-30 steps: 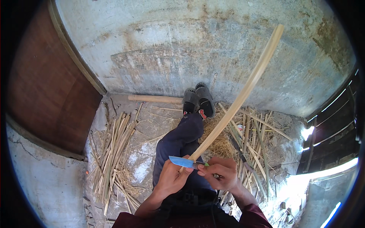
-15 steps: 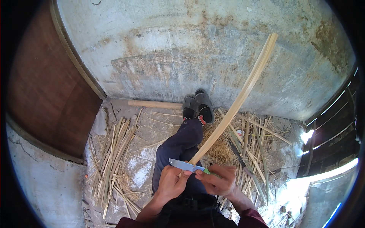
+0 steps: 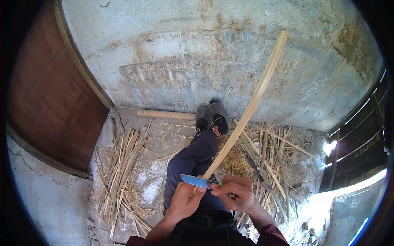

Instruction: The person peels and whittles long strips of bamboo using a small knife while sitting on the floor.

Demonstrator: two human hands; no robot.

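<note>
A long, pale split-bamboo strip (image 3: 242,125) slants from my hands up and away to the right, its far end in front of the wall. My left hand (image 3: 183,201) is closed round its near end, thumb on top. My right hand (image 3: 240,192) grips a knife (image 3: 191,179) by a green handle mostly covered by the fingers. The blade lies across the strip close to my left thumb, its tip pointing left. Whether the edge is biting into the strip cannot be made out.
Bundles of thin split sticks (image 3: 119,176) lie on the left floor; more sticks (image 3: 283,164) and curly shavings (image 3: 234,158) lie right. A thick pole (image 3: 166,114) rests along the stained wall (image 3: 184,61), beside my shoes (image 3: 218,117). A brown panel (image 3: 57,90) stands left, dark slats right.
The strip's far end has swung a little to the left and up. The knife has shifted slightly left and down, its flat blade showing brighter blue. Both hands keep their holds.
</note>
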